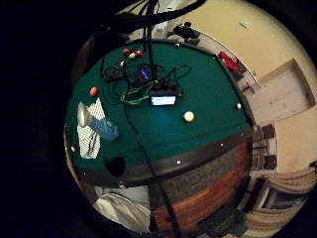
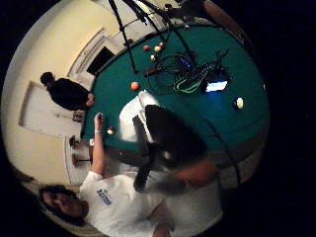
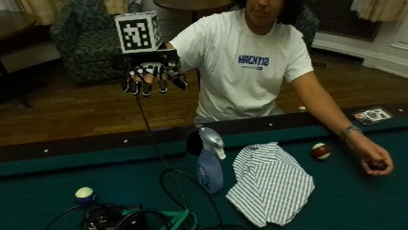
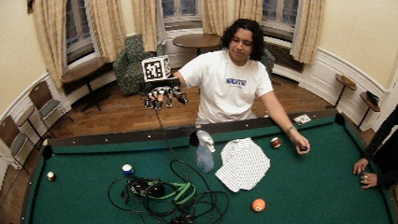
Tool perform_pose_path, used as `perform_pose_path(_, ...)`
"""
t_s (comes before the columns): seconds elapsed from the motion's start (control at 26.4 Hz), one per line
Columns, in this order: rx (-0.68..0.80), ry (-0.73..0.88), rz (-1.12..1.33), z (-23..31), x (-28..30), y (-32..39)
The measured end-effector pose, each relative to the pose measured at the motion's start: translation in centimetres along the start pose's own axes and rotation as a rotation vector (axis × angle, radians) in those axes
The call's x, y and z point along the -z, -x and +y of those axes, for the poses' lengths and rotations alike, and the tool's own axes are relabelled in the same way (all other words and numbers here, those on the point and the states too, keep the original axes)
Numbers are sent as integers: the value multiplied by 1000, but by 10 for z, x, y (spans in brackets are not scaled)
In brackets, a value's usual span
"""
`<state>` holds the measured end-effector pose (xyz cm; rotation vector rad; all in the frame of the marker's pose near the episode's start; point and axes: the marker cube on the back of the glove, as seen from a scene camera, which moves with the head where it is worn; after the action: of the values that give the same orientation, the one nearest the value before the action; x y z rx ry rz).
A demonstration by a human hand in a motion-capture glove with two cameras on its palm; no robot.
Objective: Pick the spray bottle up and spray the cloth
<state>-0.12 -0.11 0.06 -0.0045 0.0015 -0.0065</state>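
Gloved right hand (image 3: 152, 76) raised well above the bench (image 3: 357, 201), fingers hanging loose and holding nothing, spray bottle (image 3: 209, 160) standing upright on the green felt near the rail, striped cloth (image 3: 271, 182) lying just beside it, bare hand (image 3: 375, 160) resting on the felt by a red-and-white ball (image 3: 321, 151)

Only my white T-shirt (image 3: 245, 72) carries lettering — blue chest print, upper middle of the outside view, showing mirrored, roughly "HACKTIS" — too blurred for me to be sure; the smaller line beneath is unreadable.
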Motion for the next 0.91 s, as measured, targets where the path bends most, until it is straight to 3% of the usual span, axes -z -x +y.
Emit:
perform_pose_path(0.6,28,41,-4,5,-14,-3)
perform_pose_path(0.91,76,106,-57,16,-78,-11)
